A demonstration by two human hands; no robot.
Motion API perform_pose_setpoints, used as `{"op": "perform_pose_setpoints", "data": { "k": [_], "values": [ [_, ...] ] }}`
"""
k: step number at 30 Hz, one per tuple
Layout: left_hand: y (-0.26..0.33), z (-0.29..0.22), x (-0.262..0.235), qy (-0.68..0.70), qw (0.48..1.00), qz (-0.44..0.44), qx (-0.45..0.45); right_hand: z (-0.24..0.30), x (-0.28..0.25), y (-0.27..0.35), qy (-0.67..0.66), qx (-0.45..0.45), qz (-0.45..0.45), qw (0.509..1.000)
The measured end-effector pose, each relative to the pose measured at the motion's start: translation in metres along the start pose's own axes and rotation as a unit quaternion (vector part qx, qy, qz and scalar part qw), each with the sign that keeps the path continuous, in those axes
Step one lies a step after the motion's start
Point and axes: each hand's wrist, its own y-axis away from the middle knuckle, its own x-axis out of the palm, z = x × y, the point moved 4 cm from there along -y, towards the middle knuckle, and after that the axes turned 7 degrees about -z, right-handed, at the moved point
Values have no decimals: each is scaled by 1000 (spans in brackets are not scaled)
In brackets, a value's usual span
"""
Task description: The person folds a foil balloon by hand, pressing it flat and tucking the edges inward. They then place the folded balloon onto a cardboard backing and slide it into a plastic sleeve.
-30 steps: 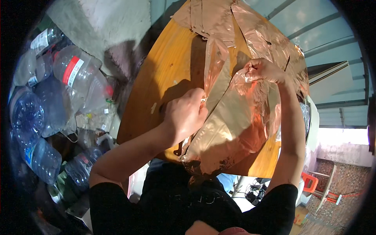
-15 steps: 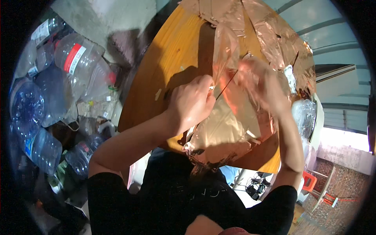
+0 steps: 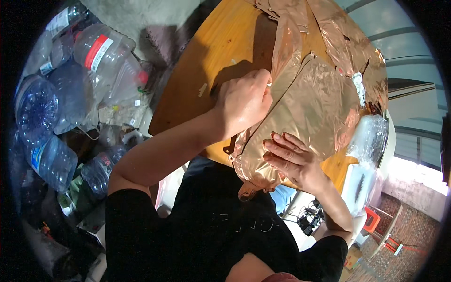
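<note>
A shiny rose-gold foil piece (image 3: 305,108) lies spread over the table, creased, with a dark line along its left edge. Beside that edge my left hand (image 3: 246,98) is closed, thumb against curled fingers. A tiny white bit shows at its fingertips; what it belongs to is hidden. My right hand (image 3: 293,162) rests on the near part of the foil, palm down, fingers stretched out and slightly apart. Close to my body, a crumpled end of foil hangs past the table edge.
More foil pieces cover the far side of the wooden table (image 3: 211,51). Clear plastic packaging (image 3: 369,141) sits at its right. Empty plastic bottles (image 3: 101,51) are heaped on the left. Black cables (image 3: 310,218) lie below the near right edge, and a red stool (image 3: 371,219) stands beyond.
My right hand has come down from the far right of the foil and now lies flat near me. The foil, lifted and folded before, is flatter. My left hand stays closed.
</note>
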Motion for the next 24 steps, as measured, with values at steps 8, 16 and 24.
{"op": "perform_pose_setpoints", "data": {
  "k": [8,16,24],
  "values": [
    [0,-2,0,-12,1000,6,-2,-2,-10,6,-62,7,-20,998],
    [-1,-2,2,-19,1000,2,16,13,4,22,40,-37,39,998],
    [1,-1,-1,-20,1000,-1,7,9,-25,27,-63,17,-13,998]
  ]
}}
